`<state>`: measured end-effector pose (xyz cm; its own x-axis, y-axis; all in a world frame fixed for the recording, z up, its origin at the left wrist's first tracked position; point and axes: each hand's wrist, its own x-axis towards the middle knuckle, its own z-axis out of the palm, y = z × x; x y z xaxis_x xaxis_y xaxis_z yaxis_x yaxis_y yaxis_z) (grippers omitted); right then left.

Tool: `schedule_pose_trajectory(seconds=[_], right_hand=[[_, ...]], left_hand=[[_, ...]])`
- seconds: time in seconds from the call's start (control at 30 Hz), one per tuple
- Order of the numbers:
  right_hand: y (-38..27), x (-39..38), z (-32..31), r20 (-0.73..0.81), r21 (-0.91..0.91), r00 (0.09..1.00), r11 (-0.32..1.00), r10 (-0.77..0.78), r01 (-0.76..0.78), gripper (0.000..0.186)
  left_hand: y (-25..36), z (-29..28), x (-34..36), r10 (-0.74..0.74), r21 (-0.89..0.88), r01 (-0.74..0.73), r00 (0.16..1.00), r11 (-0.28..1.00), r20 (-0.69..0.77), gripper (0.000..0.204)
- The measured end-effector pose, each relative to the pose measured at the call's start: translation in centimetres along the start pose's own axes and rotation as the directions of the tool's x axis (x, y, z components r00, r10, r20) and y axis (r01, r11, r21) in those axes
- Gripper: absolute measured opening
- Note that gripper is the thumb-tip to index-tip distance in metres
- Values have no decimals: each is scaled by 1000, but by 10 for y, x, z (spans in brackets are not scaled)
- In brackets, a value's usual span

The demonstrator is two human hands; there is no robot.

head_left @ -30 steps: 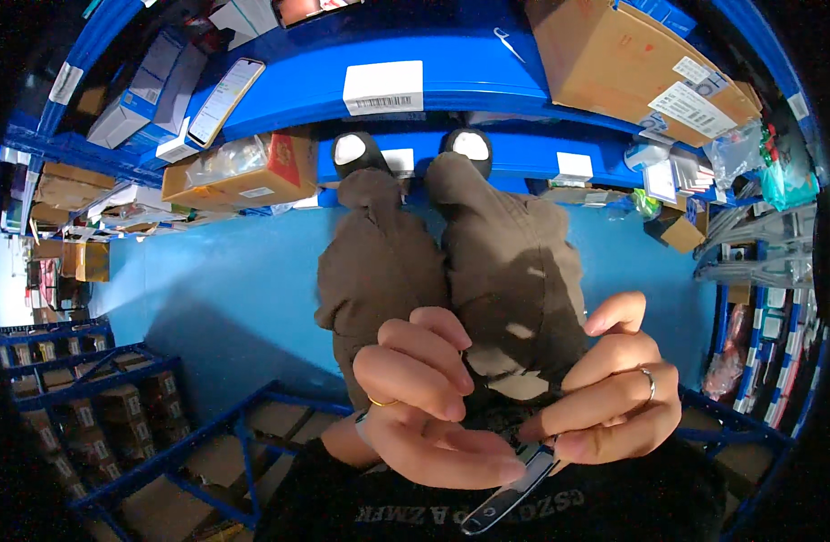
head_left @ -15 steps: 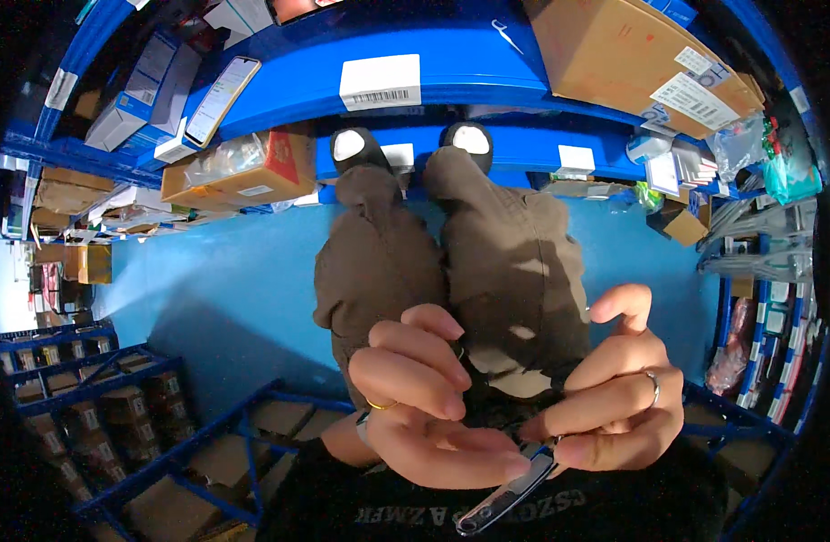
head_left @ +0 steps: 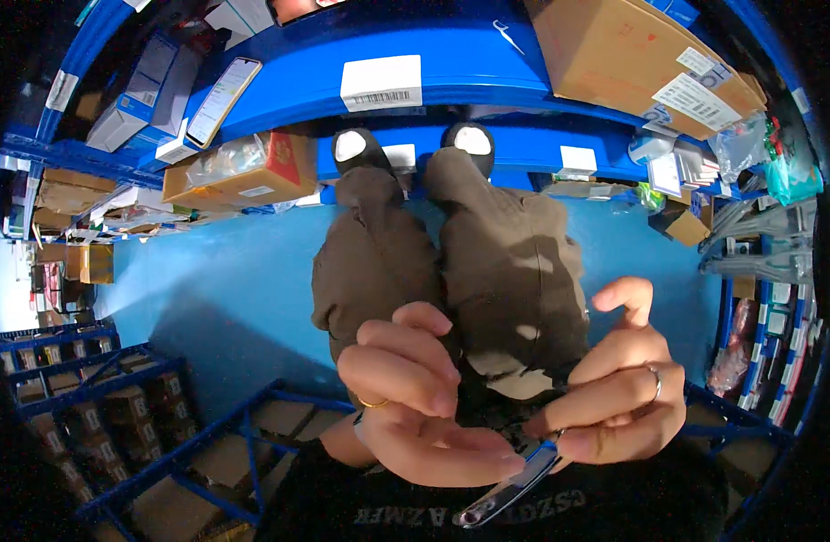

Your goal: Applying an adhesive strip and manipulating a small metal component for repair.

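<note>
A shiny silver nail clipper (head_left: 508, 490) is held low in front of my chest, slanting with its rounded end toward the lower left. My left hand (head_left: 406, 397) is closed at it, the thumb tip pressed against its side and the other fingers curled. A gold ring circles one left finger. My right hand (head_left: 618, 397) pinches the clipper's upper end between thumb and index finger, its upper finger raised and bent. There is a silver ring on this hand. The fingers partly hide the upper end of the clipper.
Ahead stands a blue shelf (head_left: 469, 86) bearing a phone (head_left: 223, 102), a large cardboard box (head_left: 627, 63) and a white dental floss pick (head_left: 506, 37). An open carton (head_left: 243, 176) sits lower left. Blue racks (head_left: 252, 452) with boxes stand behind. My legs stretch over the blue floor (head_left: 243, 271).
My left hand has shifted slightly to the left, its curled fingers moving a little away from the right hand. The clipper has tilted slightly; both hands remain at it.
</note>
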<state>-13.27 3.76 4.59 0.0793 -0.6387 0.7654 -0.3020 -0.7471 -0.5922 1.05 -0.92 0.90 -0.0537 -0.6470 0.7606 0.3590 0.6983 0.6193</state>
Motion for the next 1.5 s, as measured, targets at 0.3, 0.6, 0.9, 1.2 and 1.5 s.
schedule_pose_trajectory(seconds=[0.3, 0.6, 0.9, 1.2, 1.5], right_hand=[[4, 1, 1, 0, 30, 1000, 1000, 3, -3, 7], [1, 0, 2, 7, 26, 1000, 1000, 8, -8, 7], [-4, 0, 6, -4, -16, 1000, 1000, 1, -1, 11], [-3, -3, 11, -90, -216, 993, 975, -77, 56, 8], [-5, -1, 7, 31, -289, 996, 953, -83, 88, 11]], left_hand=[[-4, 2, 0, 43, -17, -43, 999, 999, -15, 21], [-6, 5, -2, 18, -60, -20, 999, 998, -38, 19], [-3, 4, -3, -11, -59, 12, 1000, 998, 2, 16], [3, 8, -14, -306, -427, 337, 941, 839, 143, 17], [3, 8, -16, -339, -487, 316, 940, 814, 43, 14]])
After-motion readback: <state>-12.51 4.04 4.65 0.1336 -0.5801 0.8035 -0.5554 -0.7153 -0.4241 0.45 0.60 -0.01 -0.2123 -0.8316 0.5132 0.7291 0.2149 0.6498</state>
